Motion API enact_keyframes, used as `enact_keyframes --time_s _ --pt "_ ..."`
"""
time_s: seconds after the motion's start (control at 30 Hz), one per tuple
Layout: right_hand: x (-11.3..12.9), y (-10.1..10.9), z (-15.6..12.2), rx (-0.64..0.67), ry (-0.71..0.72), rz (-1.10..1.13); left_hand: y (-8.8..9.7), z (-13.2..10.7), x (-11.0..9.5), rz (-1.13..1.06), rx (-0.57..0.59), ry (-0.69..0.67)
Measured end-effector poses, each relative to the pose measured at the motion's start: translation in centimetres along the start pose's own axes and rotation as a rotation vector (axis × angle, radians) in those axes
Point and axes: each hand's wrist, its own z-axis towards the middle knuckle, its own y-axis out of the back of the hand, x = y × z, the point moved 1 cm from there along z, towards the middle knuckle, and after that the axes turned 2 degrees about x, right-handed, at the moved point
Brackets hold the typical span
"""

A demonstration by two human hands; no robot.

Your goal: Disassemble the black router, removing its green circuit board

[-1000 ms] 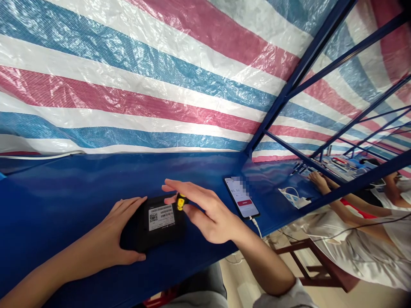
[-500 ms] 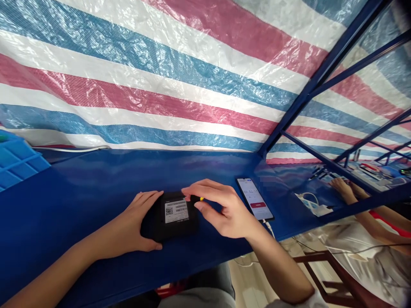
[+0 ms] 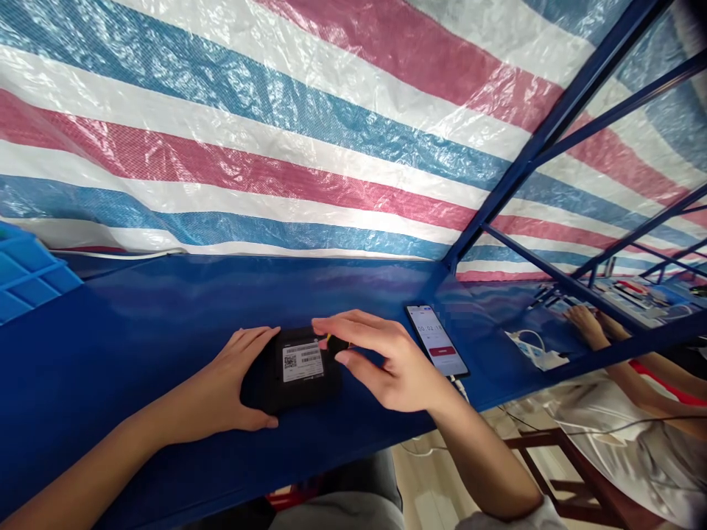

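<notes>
A flat black box-shaped device with a white printed label lies on the blue table. My left hand grips its left side, fingers at the far edge and thumb at the near edge. Above the device's right part, my right hand pinches a short black and yellow handle between thumb and fingers. It looks like a stubby screwdriver. Its tip is hidden, so whether it touches the device I cannot tell.
To the right lies a phone showing a running timer, with a white cable plugged in. A blue plastic bin stands at far left. Beyond the blue metal frame, another person's hands are near a white item.
The handle has turned in my right fingers: its yellow mark was on the right and is now on the upper left. My left hand and the device stay put.
</notes>
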Motion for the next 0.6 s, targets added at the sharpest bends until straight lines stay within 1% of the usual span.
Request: enact_keyframes --time_s 0.03,0.1,0.23,0.3,0.37,0.47,0.6 --pt "-0.1 0.1 0.0 -0.027 0.001 -0.027 0.0 0.0 0.0 -0.005 0.001 0.002" --pt "-0.2 0.5 0.0 -0.124 0.000 -0.096 0.0 0.0 0.2 0.003 0.035 -0.008" --pt "-0.4 1.4 0.3 -0.416 -0.032 -0.187 0.2 0.1 0.9 0.041 0.088 0.000" --pt "-0.7 1.5 0.8 -0.513 -0.046 -0.246 0.2 0.2 1.0 0.048 0.096 0.005" --pt "-1.2 1.2 1.4 -0.512 -0.022 -0.312 0.2 0.2 1.0 0.053 0.097 -0.001" --pt "-2.0 0.5 2.1 -0.442 0.012 -0.377 0.1 0.2 0.9 0.056 0.077 -0.011" --pt "-3.0 -0.1 2.3 -0.401 -0.001 -0.408 -0.2 0.2 1.0 0.051 0.031 -0.012"
